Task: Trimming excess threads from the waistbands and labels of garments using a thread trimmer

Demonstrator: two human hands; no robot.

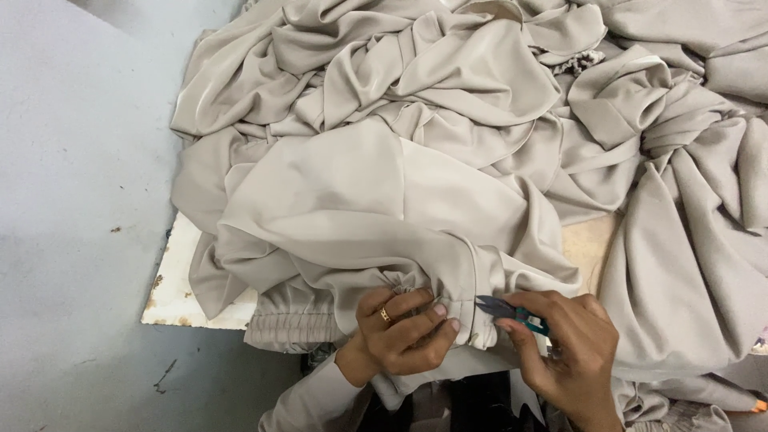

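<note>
- Beige, smooth cloth is piled in a big heap [480, 128] over most of the frame, from the upper middle down to the lower right.
- One garment [360, 216] from this heap is spread at the centre, and its gathered cuff [460, 308] is pulled toward the lower middle of the frame.
- The cuff is pinched by the left hand [400, 332], which is closed on the fabric with the thumb below and the fingers above; a ring is seen on one finger.
- A small pair of thread snips [512, 310] with a teal handle is gripped by the right hand [572, 344], closed around it, at the lower right of centre.
- The dark blades are pointed to the left and are just beside the edge of the cuff; whether they touch the cloth cannot be told.
- The step in hand is judged to be the trimming of loose threads at the cuff seam.
- For the next move, it is judged that the fabric must be kept tight and only the thread must be caught between the blades, not the cloth.
- A white worn board [172, 292] is seen under the heap at the lower left, lying on a grey floor [80, 160].
</note>
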